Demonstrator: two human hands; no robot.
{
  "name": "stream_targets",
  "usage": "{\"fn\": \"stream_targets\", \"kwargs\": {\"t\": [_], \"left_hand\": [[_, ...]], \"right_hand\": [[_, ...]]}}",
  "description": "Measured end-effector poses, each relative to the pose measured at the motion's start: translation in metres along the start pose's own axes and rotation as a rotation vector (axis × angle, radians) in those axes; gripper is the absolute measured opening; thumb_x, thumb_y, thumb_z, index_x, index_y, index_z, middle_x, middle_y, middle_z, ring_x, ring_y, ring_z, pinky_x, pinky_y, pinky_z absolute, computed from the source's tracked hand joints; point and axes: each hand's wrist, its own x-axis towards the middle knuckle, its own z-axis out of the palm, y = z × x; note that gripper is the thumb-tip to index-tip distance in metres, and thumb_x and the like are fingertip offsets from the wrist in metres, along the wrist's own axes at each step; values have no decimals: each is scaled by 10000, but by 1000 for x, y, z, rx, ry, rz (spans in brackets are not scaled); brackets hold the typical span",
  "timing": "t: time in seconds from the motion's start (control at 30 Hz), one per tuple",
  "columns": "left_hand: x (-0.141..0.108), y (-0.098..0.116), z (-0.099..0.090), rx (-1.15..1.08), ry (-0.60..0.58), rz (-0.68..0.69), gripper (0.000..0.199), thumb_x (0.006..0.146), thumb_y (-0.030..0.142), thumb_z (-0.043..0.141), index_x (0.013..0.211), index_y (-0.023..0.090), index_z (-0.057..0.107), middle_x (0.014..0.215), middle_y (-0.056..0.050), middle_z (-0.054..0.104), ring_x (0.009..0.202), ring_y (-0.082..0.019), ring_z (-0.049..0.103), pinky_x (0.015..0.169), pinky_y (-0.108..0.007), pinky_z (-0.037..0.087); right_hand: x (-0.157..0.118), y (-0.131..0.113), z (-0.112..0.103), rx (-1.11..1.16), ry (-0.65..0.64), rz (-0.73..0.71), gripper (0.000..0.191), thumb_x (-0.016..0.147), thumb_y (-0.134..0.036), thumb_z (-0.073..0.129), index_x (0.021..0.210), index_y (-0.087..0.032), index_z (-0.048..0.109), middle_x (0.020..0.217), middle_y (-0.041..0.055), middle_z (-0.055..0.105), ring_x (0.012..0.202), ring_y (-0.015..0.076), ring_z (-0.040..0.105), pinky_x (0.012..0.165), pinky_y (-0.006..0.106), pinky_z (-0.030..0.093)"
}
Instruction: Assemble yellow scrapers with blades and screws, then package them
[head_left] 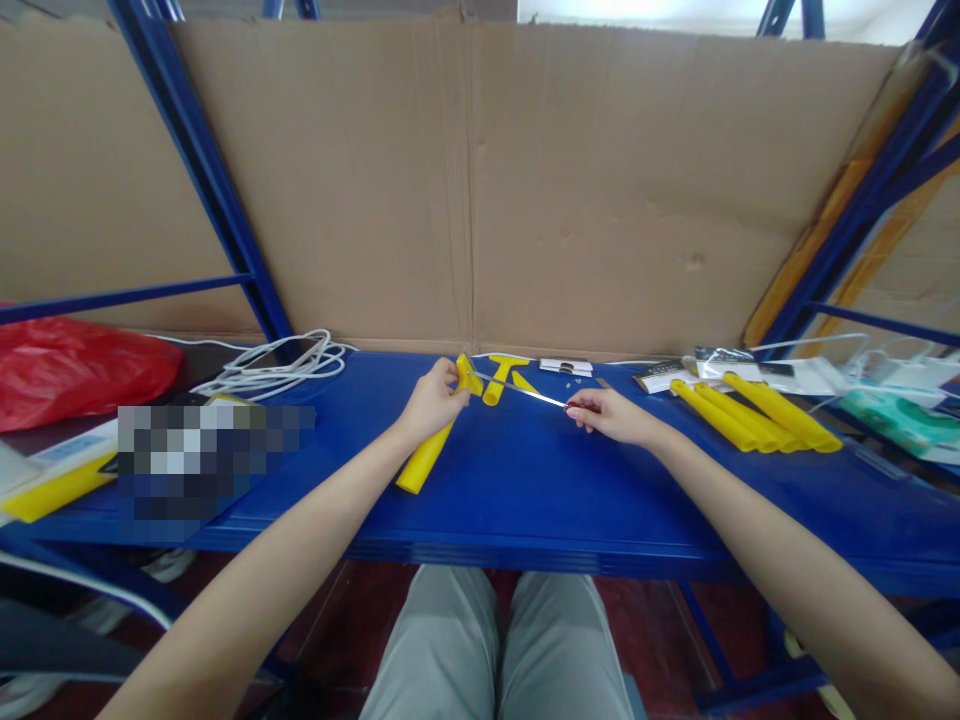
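My left hand (435,394) is closed around the neck of a yellow T-shaped tool (426,462), which looks like a scraper. Its flared head points up and its tube handle slants down toward the table's front edge. A screwdriver (551,401) with a long metal shaft and a dark red handle is gripped in my right hand (606,414). The shaft points left, its tip at or close to the head of the tool; contact is too small to tell. Just behind the shaft lie a second yellow T-shaped piece (504,372) and a small yellow piece (523,382).
Several yellow tubes (757,415) lie at the right beside plastic packets (724,362). Small metal bits (574,384) and a white box (566,367) are at the back. Coiled white cable (300,365) and a red bag (82,365) lie left. Cardboard (600,190) walls the blue table (525,500).
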Motion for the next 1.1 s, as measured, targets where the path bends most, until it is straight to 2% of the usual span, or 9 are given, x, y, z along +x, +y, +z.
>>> {"fn": "stream_targets", "kwargs": {"t": [0.3,0.6,1.1], "left_hand": [[-1,1,-1,39,-30,5,232,652,134,608,769,200,419,768,-15,672,554,-129,642,540,-223,484],[-1,1,-1,78,-27,13,206,669,120,574,781,202,422,772,-25,672,574,-150,655,556,-245,499],[0,-4,1,23,-22,22,231,662,138,605,785,200,419,778,-18,664,574,-129,646,552,-227,503]], "right_hand": [[1,5,-1,7,7,-4,298,755,-464,563,802,-170,557,617,6,579,522,118,527,520,258,438],[-1,-2,0,-5,-4,-8,323,744,-497,548,775,-176,535,594,0,559,526,125,521,527,264,425],[-2,-2,-1,-1,0,1,287,757,-461,559,775,-175,545,607,1,579,525,115,530,495,239,425]]}}
